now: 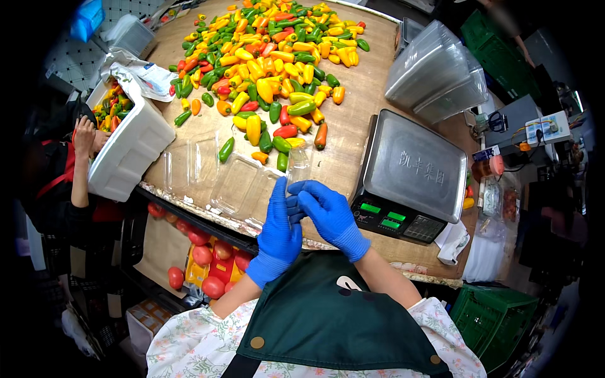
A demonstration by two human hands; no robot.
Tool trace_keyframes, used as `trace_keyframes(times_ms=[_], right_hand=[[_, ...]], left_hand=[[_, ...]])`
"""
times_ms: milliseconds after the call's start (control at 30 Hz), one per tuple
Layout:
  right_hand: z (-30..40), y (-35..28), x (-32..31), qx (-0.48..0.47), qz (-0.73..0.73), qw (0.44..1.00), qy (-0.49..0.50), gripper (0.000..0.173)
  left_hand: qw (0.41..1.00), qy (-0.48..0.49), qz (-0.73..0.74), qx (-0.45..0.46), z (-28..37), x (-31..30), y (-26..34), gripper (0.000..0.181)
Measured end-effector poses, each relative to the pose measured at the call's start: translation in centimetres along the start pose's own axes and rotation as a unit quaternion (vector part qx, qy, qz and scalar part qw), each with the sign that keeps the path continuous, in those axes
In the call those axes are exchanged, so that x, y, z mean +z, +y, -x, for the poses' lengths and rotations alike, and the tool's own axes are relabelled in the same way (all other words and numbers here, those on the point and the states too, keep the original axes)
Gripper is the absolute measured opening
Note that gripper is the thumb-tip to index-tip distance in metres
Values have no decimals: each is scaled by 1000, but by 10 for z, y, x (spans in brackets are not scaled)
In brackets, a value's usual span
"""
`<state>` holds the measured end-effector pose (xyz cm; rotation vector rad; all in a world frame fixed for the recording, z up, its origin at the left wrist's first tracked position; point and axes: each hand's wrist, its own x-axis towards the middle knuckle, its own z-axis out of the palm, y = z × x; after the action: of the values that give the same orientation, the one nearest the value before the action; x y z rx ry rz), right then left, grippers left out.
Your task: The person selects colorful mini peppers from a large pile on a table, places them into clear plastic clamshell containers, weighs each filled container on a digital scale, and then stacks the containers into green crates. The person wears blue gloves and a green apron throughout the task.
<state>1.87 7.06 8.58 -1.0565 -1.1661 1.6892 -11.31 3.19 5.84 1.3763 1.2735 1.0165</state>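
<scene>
My left hand [276,234], in a blue glove, is upright with straight fingers at the table's front edge. Beside it my right hand [328,215], gloved the same, bends its fingers towards the left palm. A clear plastic clamshell part [300,163] rises just beyond the fingertips; whether either hand grips it is hidden. Left of my hands an open clear clamshell container [236,184] lies on the wooden tabletop [368,94], with another clear container [201,158] further left. Behind them spreads a large heap of yellow, green, orange and red mini peppers [264,61].
A digital scale [416,165] with a steel pan stands at the right, stacked clear containers [432,71] behind it. At the left, a person's hands [85,134] are by a white foam box [134,149] of peppers. Tomatoes [203,255] lie below the table edge; green crates are at the right.
</scene>
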Motion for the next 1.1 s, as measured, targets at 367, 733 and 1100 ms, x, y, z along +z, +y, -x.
trace_keyframes(times_ms=[367,733,1100], right_hand=[[9,-2,-80,16,-290,952,93,19],[-6,51,-88,144,-185,936,261,21],[-23,-23,-56,-151,155,954,-205,8]], left_hand=[[907,-65,406,-89,-36,-54,-28,49],[931,-54,325,-158,-9,-82,8,23],[854,44,475,-206,7,-133,-57,42]])
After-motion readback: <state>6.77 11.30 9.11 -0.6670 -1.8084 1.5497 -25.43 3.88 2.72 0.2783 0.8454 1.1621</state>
